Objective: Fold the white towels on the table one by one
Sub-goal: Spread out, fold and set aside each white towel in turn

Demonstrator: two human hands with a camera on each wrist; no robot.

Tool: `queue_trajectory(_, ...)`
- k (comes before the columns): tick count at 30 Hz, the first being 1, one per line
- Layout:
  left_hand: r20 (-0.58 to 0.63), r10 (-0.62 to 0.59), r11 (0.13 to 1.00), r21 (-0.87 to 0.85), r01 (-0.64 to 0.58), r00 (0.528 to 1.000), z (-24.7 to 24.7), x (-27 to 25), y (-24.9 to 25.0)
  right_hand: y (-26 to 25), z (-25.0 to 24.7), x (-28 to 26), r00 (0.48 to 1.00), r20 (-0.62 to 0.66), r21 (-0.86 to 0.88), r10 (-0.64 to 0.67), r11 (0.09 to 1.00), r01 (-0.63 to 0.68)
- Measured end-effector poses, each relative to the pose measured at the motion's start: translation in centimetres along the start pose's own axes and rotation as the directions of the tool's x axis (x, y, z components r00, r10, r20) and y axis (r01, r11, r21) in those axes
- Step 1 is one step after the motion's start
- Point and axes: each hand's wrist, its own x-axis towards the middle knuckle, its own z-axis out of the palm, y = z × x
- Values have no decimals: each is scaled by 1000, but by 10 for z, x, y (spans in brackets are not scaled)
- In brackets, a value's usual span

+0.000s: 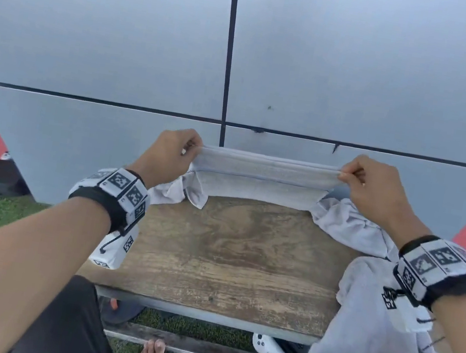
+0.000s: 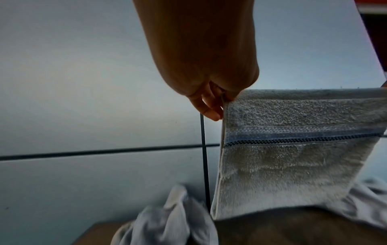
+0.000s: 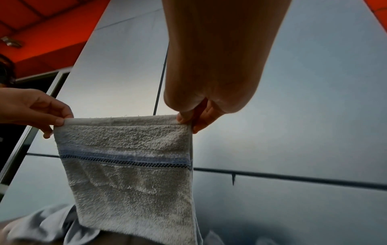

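1. A white towel (image 1: 264, 170) with a blue stripe was held up above the far edge of the wooden tabletop (image 1: 231, 255).
2. Its upper left corner was pinched by the left hand (image 1: 168, 155), and its upper right corner by the right hand (image 1: 376, 190).
3. Other crumpled towels (image 1: 352, 225) lay on the tabletop's right side.

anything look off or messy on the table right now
The held towel hangs even between the left hand and right hand. Odd bits: a towel on the right droops over the table edge, and a white controller lies under the table.
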Motion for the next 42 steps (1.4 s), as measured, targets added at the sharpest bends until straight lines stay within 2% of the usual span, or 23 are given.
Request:
queue_trajectory(2, 150, -93, 995, 62, 84, 984, 15, -31, -8, 13, 11, -28, 989, 144, -8, 32, 999, -31)
queue_trajectory(4, 328, -177, 980, 142, 137, 928, 28, -60, -20, 25, 23, -56, 942, 331, -43, 47, 998, -34)
queue_trajectory(5, 425, -208, 976, 144, 161, 881, 33, -72, -24, 30, 28, -70, 902, 428, -53, 66, 997, -48)
queue_trajectory(8, 659, -275, 961, 197, 192, 700, 44, -98, -30, 40, 39, -99, 753, 648, -81, 114, 993, -82)
queue_trajectory(11, 783, -319, 939, 185, 289, 535, 51, -112, -27, 43, 43, -109, 647, 749, -111, 138, 990, -83)
queue_trajectory(13, 807, -343, 921, 188, 341, 480, 55, -115, -28, 46, 45, -109, 614, 773, -118, 158, 987, -106)
queue_trajectory(14, 808, -350, 918, 196, 344, 474, 57, -114, -30, 47, 46, -108, 608, 777, -113, 164, 986, -121)
queue_trajectory(16, 785, -344, 924, 185, 335, 515, 60, -112, -34, 50, 49, -103, 617, 768, -97, 170, 984, -149)
queue_trajectory(21, 615, -313, 947, 147, 284, 724, 71, -90, -44, 63, 70, -78, 743, 635, -142, 209, 978, -153)
queue_trajectory(24, 520, -335, 941, 148, 303, 785, 86, -73, -49, 69, 87, -58, 798, 561, -165, 222, 974, -154)
queue_trajectory(27, 491, -360, 932, 163, 323, 793, 103, -59, -61, 80, 107, -39, 828, 507, -166, 239, 970, -179)
queue_trajectory(31, 452, -408, 911, 140, 388, 794, 128, -40, -79, 100, 136, -22, 837, 469, -145, 281, 960, -240)
queue_trajectory(34, 454, -402, 916, 193, 352, 795, 146, -28, -86, 113, 154, -15, 836, 456, -153, 304, 953, -263)
queue_trajectory(36, 449, -406, 913, 220, 343, 796, 156, -23, -90, 120, 165, -14, 831, 470, -176, 299, 954, -244)
queue_trajectory(39, 432, -475, 880, 245, 407, 767, 170, -23, -99, 122, 179, -13, 836, 485, -227, 256, 960, -162)
queue_trajectory(42, 418, -519, 854, 280, 438, 745, 175, -23, -99, 122, 185, -11, 845, 477, -240, 242, 961, -139)
